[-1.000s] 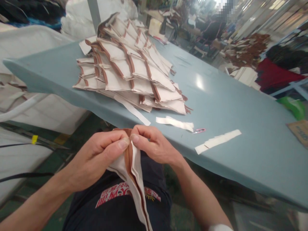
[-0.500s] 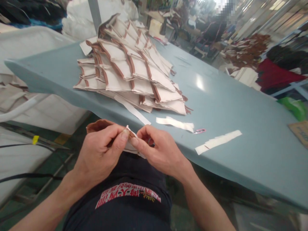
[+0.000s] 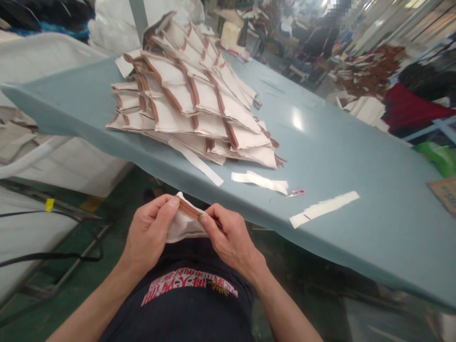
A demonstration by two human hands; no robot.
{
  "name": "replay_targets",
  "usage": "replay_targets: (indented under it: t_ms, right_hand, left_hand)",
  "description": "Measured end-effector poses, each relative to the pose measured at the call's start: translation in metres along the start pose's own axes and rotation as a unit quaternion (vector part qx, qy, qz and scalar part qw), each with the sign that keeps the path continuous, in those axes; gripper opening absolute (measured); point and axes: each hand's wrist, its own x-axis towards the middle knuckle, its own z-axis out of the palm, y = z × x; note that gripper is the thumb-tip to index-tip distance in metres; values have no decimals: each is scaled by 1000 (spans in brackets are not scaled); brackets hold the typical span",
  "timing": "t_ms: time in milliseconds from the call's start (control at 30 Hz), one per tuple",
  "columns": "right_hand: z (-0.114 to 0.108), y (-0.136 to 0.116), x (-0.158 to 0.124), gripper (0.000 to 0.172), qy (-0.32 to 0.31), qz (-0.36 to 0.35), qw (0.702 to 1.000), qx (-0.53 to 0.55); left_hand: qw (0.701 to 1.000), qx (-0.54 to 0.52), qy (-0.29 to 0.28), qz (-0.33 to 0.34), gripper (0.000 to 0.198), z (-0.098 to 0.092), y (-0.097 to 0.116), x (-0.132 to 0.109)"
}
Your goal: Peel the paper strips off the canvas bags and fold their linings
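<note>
Left hand and right hand pinch a brown-trimmed white piece beside the table. I judge this one unfinished, being gripped; similar pieces lie heaped on the table, their completion unclear.

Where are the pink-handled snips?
Head view, right of centre: the pink-handled snips lie on the blue table, at the crumpled pale strip's right end.

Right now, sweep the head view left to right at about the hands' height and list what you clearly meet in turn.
Small yellow tag, person's bare left hand, cream cloth piece with brown trim, person's bare right hand, long flat off-white strips, brown cardboard.
</note>
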Motion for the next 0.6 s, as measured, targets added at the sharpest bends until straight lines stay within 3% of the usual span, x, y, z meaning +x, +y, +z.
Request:
replay_targets:
  t_ms: [167,267,400,500,600]
  right_hand:
    - [-1,10,-5,28,32,-101,993,-60]
    - [-2,11,-7,26,26,-121,990,-61]
    - [-2,10,-6,30,22,-55,998,-20]
    - [1,6,-4,35,24,37,999,-3]
    - [10,3,-5,38,33,104,994,11]
  left_hand:
    - [998,36,-51,-5,44,-9,5,0]
    - [993,41,-106,-13,47,-13,5,3]
    - [988,42,-150,23,46,-9,3,0]
    - [988,71,-114,73,43,0,-2,-4]
    - [990,78,-86,83,46,8,-10,-9]
